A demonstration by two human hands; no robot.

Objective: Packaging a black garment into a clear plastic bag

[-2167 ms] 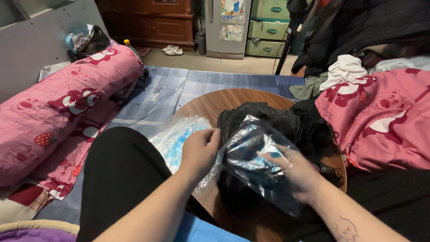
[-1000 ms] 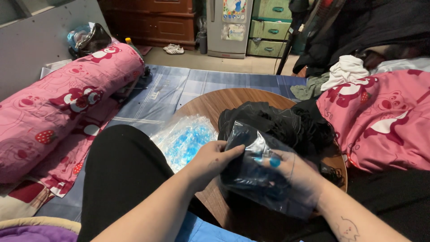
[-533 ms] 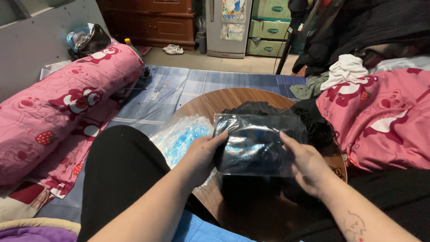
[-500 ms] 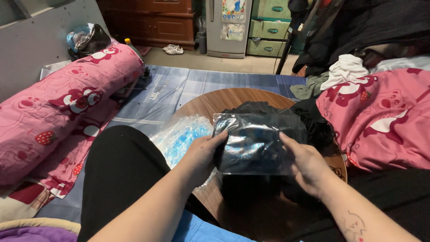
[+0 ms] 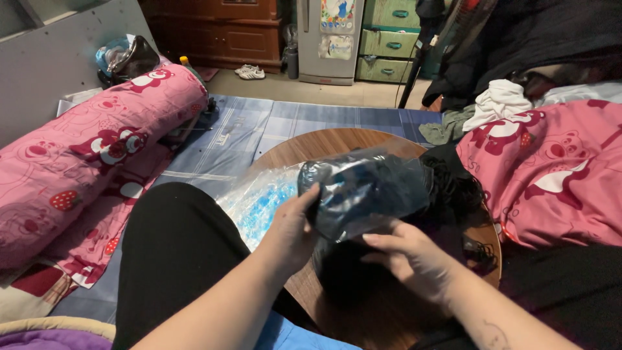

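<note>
A clear plastic bag stuffed with a dark garment [image 5: 366, 191] is held over a round wooden table [image 5: 324, 146]. My left hand [image 5: 291, 230] grips the bag's left end, thumb up against it. My right hand [image 5: 411, 256] is under the bag's lower right side, fingers spread against it. More black fabric [image 5: 457, 188] lies on the table behind and to the right of the bag. A stack of empty clear plastic bags with a blue tint [image 5: 259, 201] lies at the table's left edge, next to my left hand.
A rolled pink patterned blanket [image 5: 84, 142] lies at the left on a blue mat [image 5: 259, 123]. Pink bedding [image 5: 551, 175] with a white cloth [image 5: 502, 100] is at the right. A small fridge [image 5: 330, 35], green drawers [image 5: 389, 39] and a wooden cabinet [image 5: 227, 32] stand at the back.
Both hands have turned and shifted the filled bag leftward over the table. My right hand moved from the bag's right edge to beneath it; the left hand kept hold of the left end.
</note>
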